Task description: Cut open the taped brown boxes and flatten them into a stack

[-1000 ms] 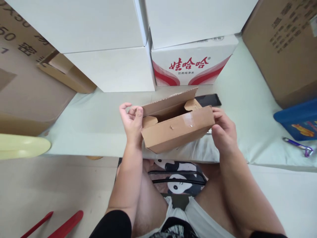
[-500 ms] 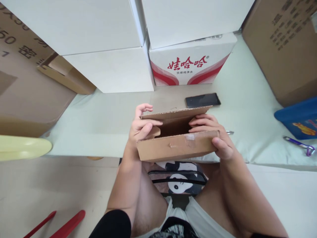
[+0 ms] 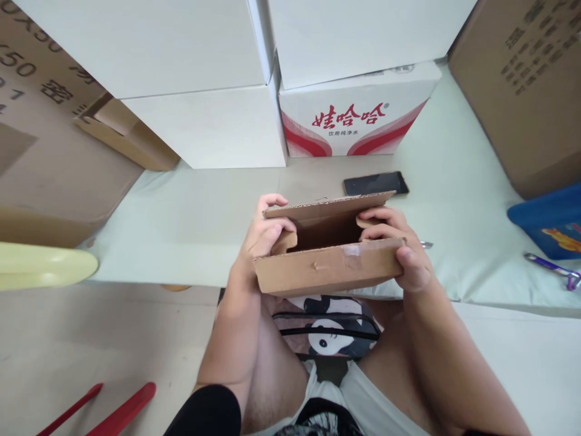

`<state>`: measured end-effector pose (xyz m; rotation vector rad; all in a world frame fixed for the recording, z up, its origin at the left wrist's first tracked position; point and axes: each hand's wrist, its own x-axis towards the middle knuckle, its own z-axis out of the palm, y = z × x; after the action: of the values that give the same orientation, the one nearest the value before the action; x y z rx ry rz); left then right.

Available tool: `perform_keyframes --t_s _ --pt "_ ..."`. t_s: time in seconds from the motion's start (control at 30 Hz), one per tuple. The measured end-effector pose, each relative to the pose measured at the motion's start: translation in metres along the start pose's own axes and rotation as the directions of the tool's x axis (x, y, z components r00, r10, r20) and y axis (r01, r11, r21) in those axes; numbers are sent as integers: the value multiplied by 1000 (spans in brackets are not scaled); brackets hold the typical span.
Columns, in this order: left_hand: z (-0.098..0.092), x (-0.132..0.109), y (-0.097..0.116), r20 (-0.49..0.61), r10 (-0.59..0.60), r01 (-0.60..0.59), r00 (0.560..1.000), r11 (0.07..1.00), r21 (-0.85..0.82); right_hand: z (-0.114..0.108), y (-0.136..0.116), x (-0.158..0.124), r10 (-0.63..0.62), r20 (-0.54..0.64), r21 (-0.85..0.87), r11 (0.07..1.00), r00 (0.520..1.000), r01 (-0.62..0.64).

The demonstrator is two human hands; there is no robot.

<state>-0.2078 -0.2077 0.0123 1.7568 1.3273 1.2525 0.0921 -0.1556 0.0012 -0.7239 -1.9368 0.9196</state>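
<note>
Between my two hands is a small brown cardboard box [image 3: 327, 269], its open side facing up toward me and its inside dark. My left hand [image 3: 267, 233] grips the left end, with fingers around the back panel's corner and at the small side flap [image 3: 285, 242]. On the right end, my right hand [image 3: 402, 245] holds the box with its thumb on the front corner and fingers bent over the right side flap. A strip of clear tape and a torn spot show on the front panel. Beyond the box lies a dark phone [image 3: 376, 183] on the pale green cloth.
White cartons [image 3: 195, 130] and a red-marked white carton [image 3: 349, 121] stand at the back. Large brown cartons [image 3: 521, 91] flank both sides. At right are a blue container [image 3: 551, 221] and a purple-handled tool [image 3: 551, 266]. Left, a pale yellow object [image 3: 45, 266] juts in.
My left fingers have curled in over the left flap. My right fingers have bent over the right flap, which now shows. The box remains held in nearly the same place.
</note>
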Motion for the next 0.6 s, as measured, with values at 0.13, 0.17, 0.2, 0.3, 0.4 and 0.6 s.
perform_keyframes --t_s 0.13,0.17,0.2,0.3,0.4,0.6 --pt "7 0 -2 -115 -12 8 993 999 -38 3 3 -4 -6 -74 43 999 997 9" --pt "8 1 -2 -140 -11 6 990 999 -40 4 4 -5 -6 -101 50 999 995 11" --pt "8 1 -2 -161 -15 8 987 999 -45 5 6 -6 -5 -133 53 999 991 12" --pt "9 4 -1 -189 -17 5 982 998 -65 8 8 -7 4 -229 24 1000 973 2" --pt "11 4 4 -208 10 -24 978 998 -65 10 7 -5 9 -293 29 1000 956 -1" --pt "19 -2 19 -475 18 -105 880 982 -157 4 13 0 239 -480 232 962 844 -141"
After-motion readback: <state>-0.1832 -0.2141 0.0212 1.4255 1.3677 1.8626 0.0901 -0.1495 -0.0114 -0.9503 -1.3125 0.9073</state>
